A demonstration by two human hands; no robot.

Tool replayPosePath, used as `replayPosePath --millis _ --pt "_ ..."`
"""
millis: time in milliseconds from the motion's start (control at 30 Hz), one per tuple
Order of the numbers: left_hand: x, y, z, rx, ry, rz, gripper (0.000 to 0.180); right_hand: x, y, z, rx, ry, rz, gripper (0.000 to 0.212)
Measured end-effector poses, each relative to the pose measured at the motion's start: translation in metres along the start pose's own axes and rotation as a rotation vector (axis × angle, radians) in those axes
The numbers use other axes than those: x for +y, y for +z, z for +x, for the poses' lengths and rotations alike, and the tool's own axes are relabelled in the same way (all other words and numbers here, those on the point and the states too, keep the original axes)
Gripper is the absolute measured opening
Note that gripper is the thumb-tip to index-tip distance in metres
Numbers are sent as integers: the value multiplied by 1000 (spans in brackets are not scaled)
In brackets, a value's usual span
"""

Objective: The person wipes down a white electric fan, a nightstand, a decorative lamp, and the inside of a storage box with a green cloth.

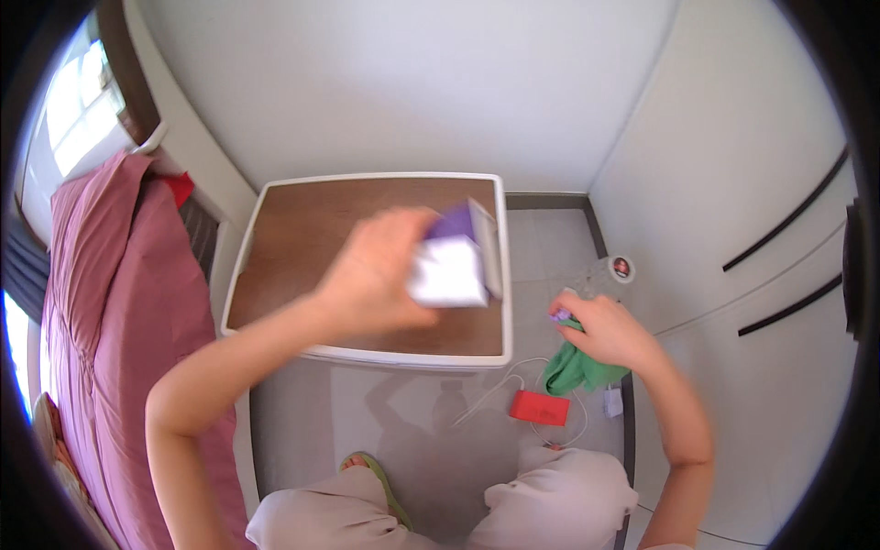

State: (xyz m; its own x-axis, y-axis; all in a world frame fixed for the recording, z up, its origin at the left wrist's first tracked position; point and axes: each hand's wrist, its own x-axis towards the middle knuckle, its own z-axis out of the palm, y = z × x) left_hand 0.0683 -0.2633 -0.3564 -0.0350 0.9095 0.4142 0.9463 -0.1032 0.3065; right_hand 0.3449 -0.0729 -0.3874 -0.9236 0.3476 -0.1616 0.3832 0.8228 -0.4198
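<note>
My left hand (380, 270) is closed around a small white-and-purple box (451, 261), blurred by motion. It is held over the right part of a low table with a brown top and white rim (385, 354). Off the table's right side, my right hand (600, 328) grips a green cloth (579, 371), which hangs down from the fingers. A bit of something purple (561, 315) shows at those fingertips; what it is I cannot tell. Just beyond that hand lies a clear container (596, 275) with a round lid.
A red box (539, 408) lies on the grey floor amid a loose white cable (490, 396), close to a white plug (613, 401). White cabinet doors with black handles (788, 215) stand at right. A bed with a pink cover (137, 348) runs along the left.
</note>
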Motion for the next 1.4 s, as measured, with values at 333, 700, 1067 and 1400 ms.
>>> replayPosePath --millis 333,700,1067,1400 --pt "170 293 -4 -667 189 -5 89 149 115 -122 -24 482 -50 25" --pt "153 320 -9 -310 378 22 68 200 174 -128 -51 515 -61 47" --pt "-8 136 37 -257 50 173 40 74 75 -59 166 215 516 27" --pt "-29 140 32 -210 123 220 32 5 80 67 135 -1 125 45"
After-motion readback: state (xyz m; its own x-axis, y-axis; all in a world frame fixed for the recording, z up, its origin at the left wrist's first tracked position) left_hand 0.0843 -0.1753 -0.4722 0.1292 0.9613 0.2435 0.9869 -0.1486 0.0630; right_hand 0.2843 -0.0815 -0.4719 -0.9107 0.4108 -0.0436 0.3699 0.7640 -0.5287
